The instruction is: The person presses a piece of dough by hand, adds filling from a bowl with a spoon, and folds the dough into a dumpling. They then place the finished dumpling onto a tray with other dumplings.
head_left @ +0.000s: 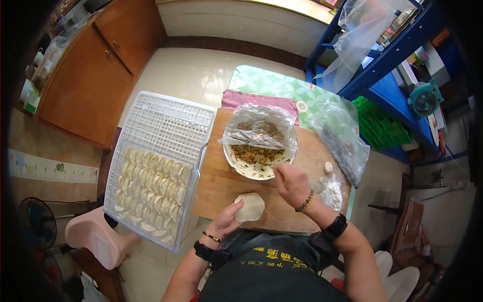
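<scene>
My left hand point(225, 220) holds a round, flat dumpling wrapper point(254, 207) by its edge, over the near side of the wooden board point(211, 173). My right hand point(293, 184) is closed at the near right rim of a white bowl point(248, 172); what its fingers grip, if anything, is hidden. Chopped filling point(254, 154) with green and orange bits lies in the bowl. Clear plastic film point(261, 121) covers the bowl's far part. To the right on the board are a small dough piece point(328, 167) and a patch of white flour point(331, 194).
Left of the board, a clear tray point(182, 214) with rows of folded dumplings point(151, 189) rests on a white plastic rack point(168, 118). A pink cloth point(261, 100) and a plastic bag point(344, 143) lie beyond the board. A pink stool point(103, 239) stands lower left, a green crate point(380, 126) right.
</scene>
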A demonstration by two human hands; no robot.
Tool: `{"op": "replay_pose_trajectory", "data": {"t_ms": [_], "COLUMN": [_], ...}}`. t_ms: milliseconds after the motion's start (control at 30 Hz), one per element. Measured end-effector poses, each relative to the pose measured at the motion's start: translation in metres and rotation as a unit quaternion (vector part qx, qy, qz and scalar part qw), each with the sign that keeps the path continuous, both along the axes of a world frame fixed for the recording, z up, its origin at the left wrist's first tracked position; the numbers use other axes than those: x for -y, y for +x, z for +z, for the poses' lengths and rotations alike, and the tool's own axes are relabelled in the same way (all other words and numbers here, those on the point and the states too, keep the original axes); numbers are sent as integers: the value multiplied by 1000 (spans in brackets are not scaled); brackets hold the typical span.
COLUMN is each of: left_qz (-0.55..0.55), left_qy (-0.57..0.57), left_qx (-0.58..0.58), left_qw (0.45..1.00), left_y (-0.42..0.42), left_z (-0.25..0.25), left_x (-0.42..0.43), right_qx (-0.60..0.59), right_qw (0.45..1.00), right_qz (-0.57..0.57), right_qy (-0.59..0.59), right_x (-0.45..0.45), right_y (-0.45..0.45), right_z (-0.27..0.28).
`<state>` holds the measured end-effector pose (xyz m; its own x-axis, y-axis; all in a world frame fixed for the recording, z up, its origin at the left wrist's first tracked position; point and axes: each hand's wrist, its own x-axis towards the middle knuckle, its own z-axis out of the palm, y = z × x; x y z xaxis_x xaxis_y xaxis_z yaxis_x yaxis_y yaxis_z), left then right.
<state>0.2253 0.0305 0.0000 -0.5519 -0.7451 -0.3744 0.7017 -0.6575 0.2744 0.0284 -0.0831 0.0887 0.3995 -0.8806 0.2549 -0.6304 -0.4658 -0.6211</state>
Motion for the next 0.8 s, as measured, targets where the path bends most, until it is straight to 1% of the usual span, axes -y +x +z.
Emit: {"op": "replay_pose_trajectory", "data": {"t_ms": [33, 100, 233, 300, 333, 400, 533, 600, 633, 700, 800], "left_qz": [2, 4, 9, 13, 17, 27, 43, 43, 43, 51, 56], "left_qy": [1, -7, -3, -8, -8, -19, -3, -2, -3, -3, -2], "left_qx": [-1, -11, -22, -18, -19, -17, -14, -14, -15, -14, -14], "left_qw": [1000, 1000, 1000, 1000, 1000, 999, 999, 999, 999, 999, 998], "left_y": [1, 3, 8, 12, 14, 18, 22, 24, 24, 25, 27], "left_z": [-2, -7, -12, -11, -9, -7, -10, -7, -6, -5, -7], "left_x": [-1, -2, -4, -4, -4, -4, -8, -8, -8, -8, -8], "right_qx": [-1, -1, 8, 34, 32, 70, 93, 150, 149, 218, 239], "right_qw": [1000, 996, 992, 983, 984, 975, 975, 953, 953, 903, 891], "right_qz": [2, -83, -114, -152, -148, -163, -159, -184, -184, -215, -197], "right_qy": [1, 43, 61, 94, 94, 134, 127, 188, 188, 300, 332], "right_x": [-1, -4, 3, 6, 6, 6, 10, 14, 15, 16, 19], "right_y": [0, -3, -2, 6, 11, 22, 27, 31, 34, 39, 38], "right_z": [3, 14, -2, -12, -12, -10, -37, -40, -36, -24, -19]}}
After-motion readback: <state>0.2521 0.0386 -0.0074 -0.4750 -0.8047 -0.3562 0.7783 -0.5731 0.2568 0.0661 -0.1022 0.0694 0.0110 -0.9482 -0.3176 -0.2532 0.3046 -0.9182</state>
